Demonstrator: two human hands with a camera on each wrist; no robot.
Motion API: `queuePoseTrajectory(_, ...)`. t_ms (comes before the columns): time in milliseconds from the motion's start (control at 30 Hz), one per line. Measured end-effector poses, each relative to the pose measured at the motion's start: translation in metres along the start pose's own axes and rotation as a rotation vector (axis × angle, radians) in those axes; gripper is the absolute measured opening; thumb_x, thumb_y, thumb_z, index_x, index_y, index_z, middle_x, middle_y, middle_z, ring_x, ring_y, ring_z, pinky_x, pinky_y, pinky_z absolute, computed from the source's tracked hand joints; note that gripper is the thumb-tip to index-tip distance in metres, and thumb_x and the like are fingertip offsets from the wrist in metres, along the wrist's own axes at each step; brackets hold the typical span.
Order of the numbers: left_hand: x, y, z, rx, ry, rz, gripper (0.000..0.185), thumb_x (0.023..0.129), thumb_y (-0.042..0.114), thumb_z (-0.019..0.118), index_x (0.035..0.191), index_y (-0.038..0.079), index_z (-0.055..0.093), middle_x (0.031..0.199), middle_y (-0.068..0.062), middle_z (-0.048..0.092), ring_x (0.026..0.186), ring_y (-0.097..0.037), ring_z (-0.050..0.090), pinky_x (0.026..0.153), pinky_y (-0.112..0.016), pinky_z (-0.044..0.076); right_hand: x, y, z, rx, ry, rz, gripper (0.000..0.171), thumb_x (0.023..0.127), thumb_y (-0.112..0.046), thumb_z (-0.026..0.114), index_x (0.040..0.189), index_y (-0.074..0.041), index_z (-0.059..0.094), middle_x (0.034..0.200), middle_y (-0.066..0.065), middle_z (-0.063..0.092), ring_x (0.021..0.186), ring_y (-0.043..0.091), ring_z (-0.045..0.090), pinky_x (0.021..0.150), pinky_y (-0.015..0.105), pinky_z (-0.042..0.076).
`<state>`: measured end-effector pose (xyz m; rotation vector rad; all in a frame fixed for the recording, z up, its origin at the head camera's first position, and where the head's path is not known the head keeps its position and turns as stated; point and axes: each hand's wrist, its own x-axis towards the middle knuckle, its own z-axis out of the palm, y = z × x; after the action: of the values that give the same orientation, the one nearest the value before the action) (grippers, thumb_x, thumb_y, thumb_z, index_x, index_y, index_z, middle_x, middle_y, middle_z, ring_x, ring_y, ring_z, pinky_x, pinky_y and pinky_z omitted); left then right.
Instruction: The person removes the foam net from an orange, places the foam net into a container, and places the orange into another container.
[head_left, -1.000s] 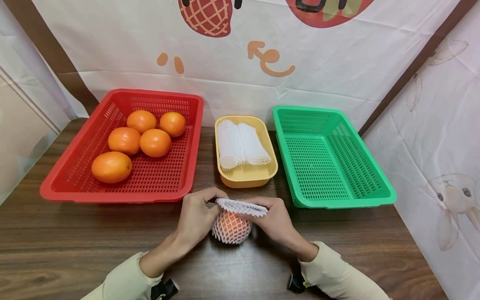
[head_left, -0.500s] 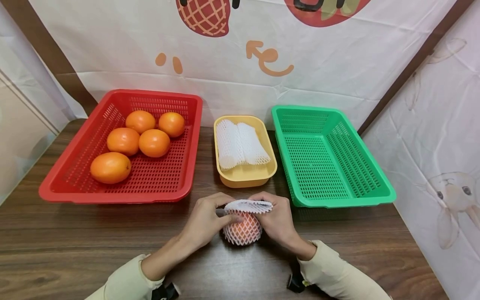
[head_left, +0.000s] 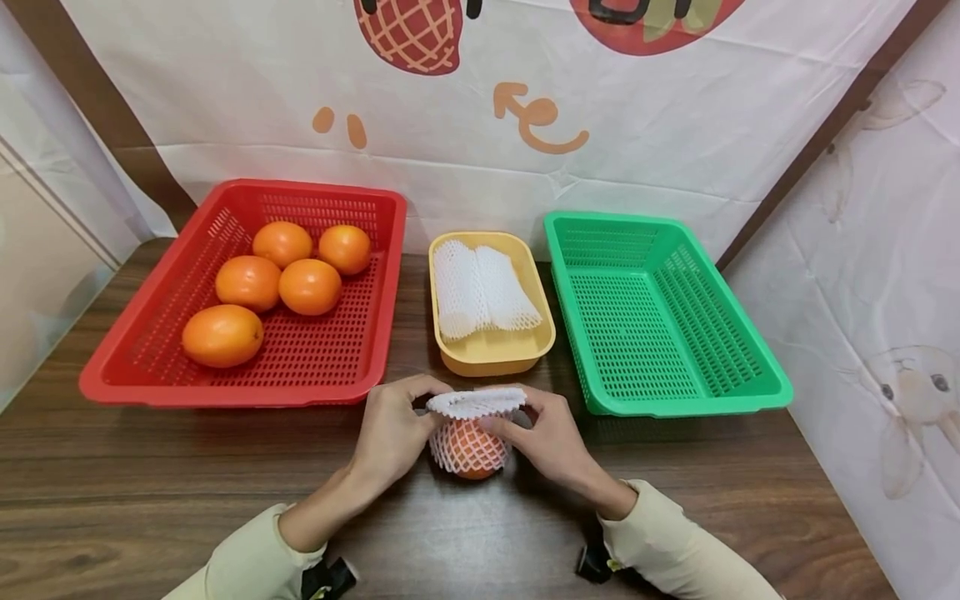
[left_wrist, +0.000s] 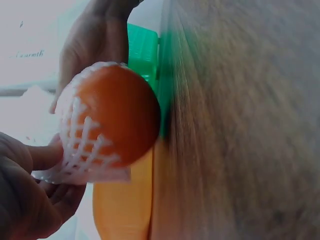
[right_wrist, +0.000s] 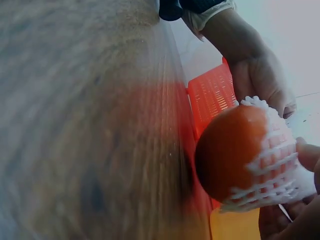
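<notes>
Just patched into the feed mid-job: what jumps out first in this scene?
At the table's near edge, the left hand and right hand grip a white foam net pulled partway over an orange, its underside bare in the wrist views. Behind to the left, a red basket holds five oranges; a green basket sits right, and a yellow tray of spare nets lies between them.

We seem to be at a staged fruit-packing station rather than a real shop. White cloth backdrops (head_left: pixel 465 179) printed with strawberries and rabbits screen a wood-grain worktop (head_left: pixel 150 475), and along its far edge sit a red basket (head_left: pixel 120 379), a yellow tray (head_left: pixel 491 354) and a green basket (head_left: pixel 750 400).
</notes>
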<state>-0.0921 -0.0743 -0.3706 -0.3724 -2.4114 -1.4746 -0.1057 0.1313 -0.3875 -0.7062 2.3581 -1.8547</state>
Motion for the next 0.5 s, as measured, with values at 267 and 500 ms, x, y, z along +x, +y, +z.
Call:
queuePoseTrajectory(267,-0.001,0.005,0.000,-0.035,-0.038,0.022,0.041,0.061,-0.022,0.064,0.081,0.013,0.072,0.084,0.006,0.067,0.058,-0.006,0.049,0.049,-0.022,0.042,-0.001,-0.020,0.002,-0.095,0.112,-0.154,0.024,0.073,0.017,0.068,0.086,-0.003,0.073,0.085,0.007,0.071,0.080,0.020,0.067,0.071,0.031,0.054)
queuePoseTrajectory(500,0.000,0.008,0.002,0.028,-0.154,0.003,0.038,0.064,0.005,0.087,0.100,0.013,0.075,0.094,0.009,0.067,0.093,-0.008,0.061,0.081,-0.035,0.049,-0.001,-0.035,0.003,-0.177,0.170,-0.152,0.026,0.069,0.022,0.065,0.081,-0.001,0.068,0.081,0.008,0.070,0.078,0.012,0.064,0.068,0.027,0.052)
